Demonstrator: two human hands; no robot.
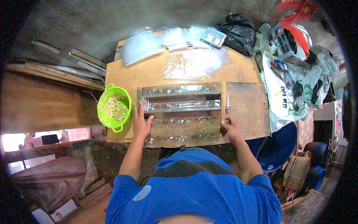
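A dark, worn wooden board [179, 138] with raised bars lies in front of me on the table. Long strips of clear plastic [182, 106] stretch across its bars. My left hand [141, 125] rests at the board's left edge, fingers extended and thumb apart. At the right side, my right hand [232, 130] has its fingers curled around the near end of a narrow wooden stick [223, 98], which lies front to back across the plastic ends. Beside my left hand stands a bright green basket [127, 98] with two handles, holding small pale pieces like nuts.
Stacks of clear plastic bags [141, 46] and a clear-lidded box [214, 37] lie along the far side of the tan table [149, 72]. A black plastic bag [238, 34] sits behind them. White sacks [278, 100] crowd the right, above a dark blue tub [278, 149].
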